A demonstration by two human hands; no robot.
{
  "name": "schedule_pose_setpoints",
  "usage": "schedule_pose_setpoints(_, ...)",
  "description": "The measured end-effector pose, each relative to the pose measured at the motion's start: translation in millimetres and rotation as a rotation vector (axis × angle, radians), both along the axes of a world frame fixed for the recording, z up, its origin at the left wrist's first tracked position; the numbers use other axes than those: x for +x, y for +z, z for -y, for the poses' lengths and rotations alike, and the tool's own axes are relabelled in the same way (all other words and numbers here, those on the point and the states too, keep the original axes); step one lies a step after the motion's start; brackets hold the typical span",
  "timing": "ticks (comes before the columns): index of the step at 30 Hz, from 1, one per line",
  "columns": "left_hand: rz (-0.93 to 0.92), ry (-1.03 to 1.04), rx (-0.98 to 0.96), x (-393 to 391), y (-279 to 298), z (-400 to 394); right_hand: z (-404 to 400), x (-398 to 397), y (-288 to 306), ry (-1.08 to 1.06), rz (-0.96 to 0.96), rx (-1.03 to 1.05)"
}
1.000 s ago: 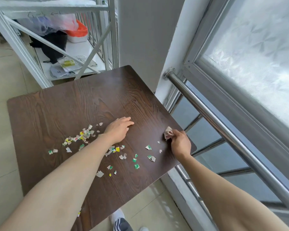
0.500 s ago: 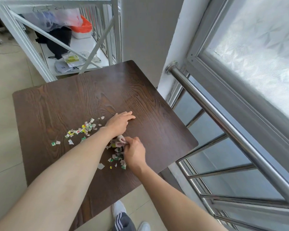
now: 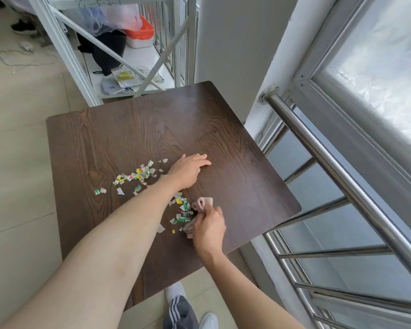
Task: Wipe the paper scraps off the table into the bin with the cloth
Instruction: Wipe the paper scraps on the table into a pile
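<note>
Coloured paper scraps [image 3: 138, 176] lie scattered on the dark wooden table [image 3: 128, 129], left of my left hand. A second heap of scraps [image 3: 182, 211] is bunched between my two arms. My right hand [image 3: 208, 227] grips a small pinkish cloth [image 3: 201, 203] pressed on the table just right of that heap. My left hand [image 3: 189, 169] rests flat on the tabletop with its fingers straight, pointing right. No bin is in view.
A steel railing [image 3: 330, 167] and a window run along the table's right side. A white metal frame [image 3: 64, 48] with bags and an orange-lidded tub [image 3: 138, 35] stands behind the table. My shoes [image 3: 176, 293] are on the tiled floor below the near edge.
My right hand swept the cloth from the table's right edge leftward, bunching the loose scraps into a heap by my left forearm, then drew back a little. The left hand stayed put.
</note>
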State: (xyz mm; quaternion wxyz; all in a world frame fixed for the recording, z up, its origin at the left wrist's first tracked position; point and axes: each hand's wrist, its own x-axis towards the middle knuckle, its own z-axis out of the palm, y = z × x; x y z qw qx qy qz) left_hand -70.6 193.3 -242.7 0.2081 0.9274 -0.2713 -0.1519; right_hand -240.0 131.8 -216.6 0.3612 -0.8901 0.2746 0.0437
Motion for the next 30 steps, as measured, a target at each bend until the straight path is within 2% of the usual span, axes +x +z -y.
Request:
schedule_pose_setpoints(5, -0.089, -0.045, -0.028, 5.9, 5.2, -8.7, -35.7, 25.0, 0.7, 0.139, 0.024, 0.137)
schedule_pose_setpoints(9, -0.082, 0.083, -0.167, 7.3, 10.8, -40.7, -28.6, 33.4, 1.6, 0.239, 0.06, 0.21)
schedule_pose_setpoints(11, -0.031, 0.186, -0.179, 9.0, 8.4, -71.1, -17.6, 39.2, 1.0, 0.201, 0.092, 0.185)
schedule_pose_setpoints(14, 0.068, 0.424, -0.189, 5.2, 5.9, -125.0, -2.3, 57.1, -2.2, 0.028, 0.163, 0.118)
schedule_pose_setpoints(16, 0.129, 0.559, -0.179, -3.0, 5.5, -156.8, 3.3, 68.2, 1.3, -0.033, 0.141, 0.067)
schedule_pose_setpoints(19, 0.177, 0.705, -0.102, -19.8, 1.3, -193.1, -4.5, 77.1, 7.6, 0.014, 0.041, 0.008)
schedule_pose_setpoints(22, 0.176, 0.843, -0.039, -32.3, -4.3, -214.2, -25.5, 79.3, 5.9, -0.002, 0.045, 0.005)
schedule_pose_setpoints(30, 0.173, 0.828, -0.062, -39.4, -10.9, -236.6, -45.7, 90.1, 0.8, 0.057, 0.001, -0.12)
